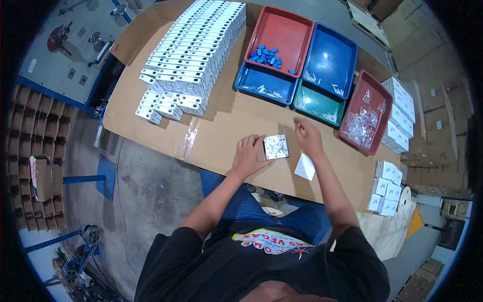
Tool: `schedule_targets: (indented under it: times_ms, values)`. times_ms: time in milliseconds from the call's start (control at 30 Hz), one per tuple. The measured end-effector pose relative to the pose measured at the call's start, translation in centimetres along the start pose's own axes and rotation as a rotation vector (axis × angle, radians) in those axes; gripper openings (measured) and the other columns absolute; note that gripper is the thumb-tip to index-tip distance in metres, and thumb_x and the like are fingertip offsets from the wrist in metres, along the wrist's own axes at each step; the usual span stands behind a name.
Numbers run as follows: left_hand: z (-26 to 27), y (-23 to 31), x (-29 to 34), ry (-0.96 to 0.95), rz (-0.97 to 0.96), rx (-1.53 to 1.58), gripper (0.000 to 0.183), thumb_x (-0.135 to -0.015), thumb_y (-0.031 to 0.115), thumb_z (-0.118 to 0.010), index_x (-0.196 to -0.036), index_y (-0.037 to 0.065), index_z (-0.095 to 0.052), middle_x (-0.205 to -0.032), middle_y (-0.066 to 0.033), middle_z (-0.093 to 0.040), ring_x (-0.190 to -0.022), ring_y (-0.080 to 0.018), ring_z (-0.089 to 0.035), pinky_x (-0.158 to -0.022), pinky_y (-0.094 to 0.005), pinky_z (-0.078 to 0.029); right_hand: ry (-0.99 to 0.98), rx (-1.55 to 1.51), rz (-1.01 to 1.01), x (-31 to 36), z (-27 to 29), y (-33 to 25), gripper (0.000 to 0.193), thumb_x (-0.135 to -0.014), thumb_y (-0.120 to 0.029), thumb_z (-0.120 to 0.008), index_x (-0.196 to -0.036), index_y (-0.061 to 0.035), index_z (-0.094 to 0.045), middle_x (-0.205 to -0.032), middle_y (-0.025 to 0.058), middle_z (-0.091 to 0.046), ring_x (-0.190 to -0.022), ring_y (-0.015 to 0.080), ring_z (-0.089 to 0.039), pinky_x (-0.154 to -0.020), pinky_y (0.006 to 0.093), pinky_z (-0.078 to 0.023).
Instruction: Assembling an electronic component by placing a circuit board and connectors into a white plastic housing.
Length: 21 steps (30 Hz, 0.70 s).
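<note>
A small white square piece, with mixed white and grey detail on its top face, sits on the cardboard-covered table in front of me. My left hand grips it from the left, thumb along its near edge and fingers at its far left corner. To its right, my right hand hovers with fingers drawn together in a pinch; anything between them is too small to make out. Below the right wrist lies a flat white square panel, partly covered by the forearm.
Long stacked rows of white boxes fill the back left. Beyond my hands stand a red tray with blue parts, blue trays, a green tray and a red tray of clear pieces. More white boxes line the right edge.
</note>
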<state>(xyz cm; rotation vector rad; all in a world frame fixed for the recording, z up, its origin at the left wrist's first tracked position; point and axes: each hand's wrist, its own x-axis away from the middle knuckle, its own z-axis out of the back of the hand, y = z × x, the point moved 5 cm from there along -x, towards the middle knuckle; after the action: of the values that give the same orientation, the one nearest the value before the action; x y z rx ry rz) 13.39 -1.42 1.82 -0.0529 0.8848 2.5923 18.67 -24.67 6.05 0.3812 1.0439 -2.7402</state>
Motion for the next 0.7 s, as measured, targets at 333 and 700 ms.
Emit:
schedule_targets:
  times_ms: [333, 700]
  values:
    - [0.2, 0.3, -0.3, -0.007, -0.016, -0.025, 0.093, -0.071, 0.056, -0.082, -0.143, 0.007, -0.049, -0.143, -0.0098, -0.049, -0.142, -0.0259, -0.039, -0.114, -0.0466, -0.028, -0.006, 0.216, 0.054, -23.1, -4.3, 2.5, 0.023, -0.096, -0.016, -0.062, -0.115, -0.0048, -0.069, -0.108, 0.0197, -0.071, -0.103, 0.0413, -0.068, -0.088, 0.0509, -0.055]
    - [0.2, 0.1, -0.4, -0.024, 0.019, -0.036, 0.092, -0.071, 0.056, -0.081, -0.142, 0.008, -0.05, -0.142, -0.0096, -0.048, -0.143, -0.0245, -0.038, -0.114, -0.0468, -0.027, -0.06, 0.239, -0.005, -28.3, -8.6, 5.5, 0.023, -0.09, -0.008, -0.07, -0.112, -0.0053, -0.074, -0.11, 0.0217, -0.068, -0.107, 0.0397, -0.066, -0.096, 0.047, -0.052]
